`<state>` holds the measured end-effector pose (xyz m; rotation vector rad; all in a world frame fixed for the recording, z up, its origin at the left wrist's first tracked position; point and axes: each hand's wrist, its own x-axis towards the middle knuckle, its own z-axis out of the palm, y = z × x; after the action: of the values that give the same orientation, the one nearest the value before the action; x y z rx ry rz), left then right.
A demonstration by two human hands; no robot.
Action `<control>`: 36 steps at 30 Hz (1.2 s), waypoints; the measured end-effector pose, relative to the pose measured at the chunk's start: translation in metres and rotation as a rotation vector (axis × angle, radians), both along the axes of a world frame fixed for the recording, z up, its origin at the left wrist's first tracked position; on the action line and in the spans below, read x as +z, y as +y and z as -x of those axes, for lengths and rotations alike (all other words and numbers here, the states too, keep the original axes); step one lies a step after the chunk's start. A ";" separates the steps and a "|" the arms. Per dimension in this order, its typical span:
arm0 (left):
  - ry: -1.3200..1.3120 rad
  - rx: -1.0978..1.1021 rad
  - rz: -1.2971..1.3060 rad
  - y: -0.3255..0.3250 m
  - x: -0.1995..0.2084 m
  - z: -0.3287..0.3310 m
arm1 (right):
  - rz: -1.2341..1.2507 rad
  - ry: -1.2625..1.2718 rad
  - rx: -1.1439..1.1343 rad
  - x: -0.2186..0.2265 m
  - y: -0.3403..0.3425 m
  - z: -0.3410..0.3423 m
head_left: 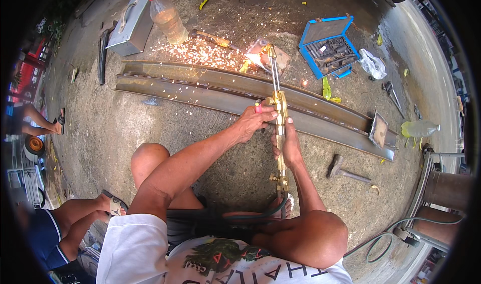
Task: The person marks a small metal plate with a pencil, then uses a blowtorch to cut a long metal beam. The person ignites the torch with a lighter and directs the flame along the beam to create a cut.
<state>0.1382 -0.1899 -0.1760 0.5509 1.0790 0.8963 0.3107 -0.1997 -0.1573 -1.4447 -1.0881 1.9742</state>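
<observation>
My right hand (292,144) is wrapped around the body of a brass cutting torch (281,103), held upright in the picture with its head pointing away from me. My left hand (249,123) has its fingers closed at the torch's valve area, and a small pink thing (258,106), perhaps a lighter, sticks up from between them. A bright glow burns at the torch tip, over a small metal plate (279,61) on the ground. Orange sparks spray from it to the left. Two long steel beams (200,94) lie side by side beneath the torch.
Beyond the beams stand a grey metal toolbox (131,31), a red-capped bottle (169,21) and an open blue socket case (325,48). A hammer (345,171) lies at right, near a square steel plate (379,129). Gas cylinders (446,191) with a hose (381,239) are lower right. People's legs (75,214) show at left.
</observation>
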 end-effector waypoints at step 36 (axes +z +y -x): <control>-0.028 -0.003 0.017 -0.001 -0.001 -0.001 | -0.021 -0.032 -0.016 0.006 -0.003 -0.001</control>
<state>0.1393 -0.1907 -0.1773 0.5241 1.0600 0.8889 0.3121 -0.2024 -0.1517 -1.4737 -1.1050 1.9294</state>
